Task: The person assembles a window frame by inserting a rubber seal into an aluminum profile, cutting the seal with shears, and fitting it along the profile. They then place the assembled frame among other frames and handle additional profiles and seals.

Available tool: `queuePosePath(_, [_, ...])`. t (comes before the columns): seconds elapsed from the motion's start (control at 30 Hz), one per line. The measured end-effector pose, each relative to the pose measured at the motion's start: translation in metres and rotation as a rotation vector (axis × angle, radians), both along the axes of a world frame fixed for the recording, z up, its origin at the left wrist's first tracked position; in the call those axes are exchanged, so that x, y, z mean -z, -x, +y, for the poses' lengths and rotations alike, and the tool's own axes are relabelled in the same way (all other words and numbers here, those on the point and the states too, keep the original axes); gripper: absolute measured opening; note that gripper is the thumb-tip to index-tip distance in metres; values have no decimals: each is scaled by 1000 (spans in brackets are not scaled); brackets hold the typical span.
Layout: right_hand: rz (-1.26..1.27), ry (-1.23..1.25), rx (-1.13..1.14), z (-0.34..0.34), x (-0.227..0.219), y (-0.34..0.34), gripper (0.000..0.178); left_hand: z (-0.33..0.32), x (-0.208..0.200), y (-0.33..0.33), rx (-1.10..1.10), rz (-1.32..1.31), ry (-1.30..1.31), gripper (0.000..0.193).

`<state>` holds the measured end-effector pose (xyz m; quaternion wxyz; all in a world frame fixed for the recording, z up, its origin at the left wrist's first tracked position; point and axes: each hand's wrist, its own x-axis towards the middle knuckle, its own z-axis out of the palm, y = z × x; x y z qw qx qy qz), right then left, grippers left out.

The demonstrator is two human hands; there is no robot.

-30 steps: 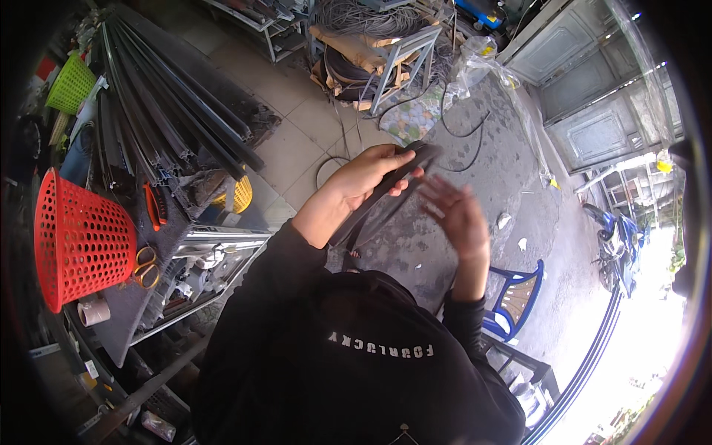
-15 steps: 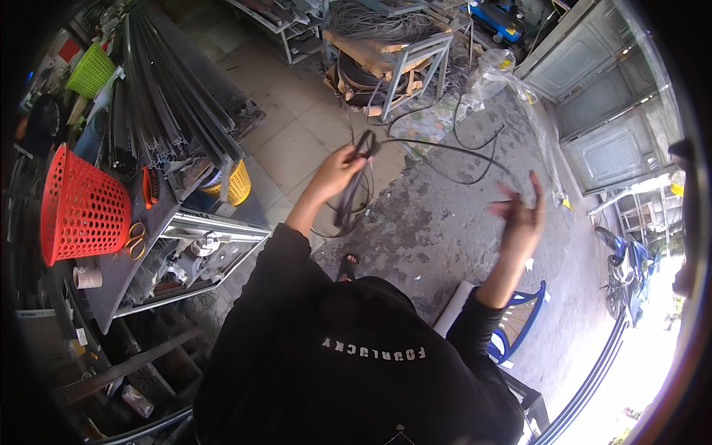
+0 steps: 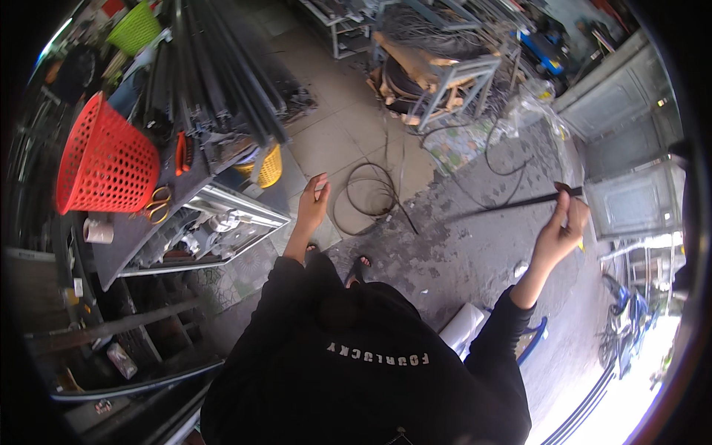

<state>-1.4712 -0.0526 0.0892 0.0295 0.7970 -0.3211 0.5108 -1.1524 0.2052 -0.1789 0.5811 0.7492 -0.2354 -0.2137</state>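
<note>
My right hand (image 3: 562, 226) is held out to the right, thumb and fingers pinched on one end of a long black flexible strip (image 3: 530, 200). From there the strip runs left over the grey floor and blurs with motion. My left hand (image 3: 313, 204) is raised beside the work table, fingers loosely bent and apart, with nothing in it. Between my hands, nearer the left one, loops of thin dark strip (image 3: 337, 208) lie loosely coiled on the tiles. Whether they join the held strip I cannot tell.
On the table at left are a red perforated basket (image 3: 111, 159), scissors (image 3: 158, 205), orange-handled pliers (image 3: 183, 154) and a tape roll (image 3: 98, 231). Dark metal profiles (image 3: 215, 67) lie behind. A metal rack (image 3: 460, 85) with coiled strips stands ahead; grey door panels (image 3: 627, 141) lean at right.
My left hand has let go of the bundled strip, which now lies looped on the floor. My right hand, empty before, has moved outward and holds a strip end. The view has shifted.
</note>
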Motion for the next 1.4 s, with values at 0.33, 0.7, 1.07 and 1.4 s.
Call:
queuePosePath(0.33, [-251,-848,-1077,91,3,-88,32,21,-108,-93,-314,580,288,67])
queuePosePath(0.7, [-1,-1624,-849,185,119,-231,36,29,-128,-67,-21,976,392,43])
queuePosePath(1.07, [-6,-1681,-733,191,122,-217,38,2,-128,-56,29,1013,587,68])
queuePosePath(1.4, [-44,-1676,-725,205,122,-224,38,-31,-117,-46,-229,909,670,82])
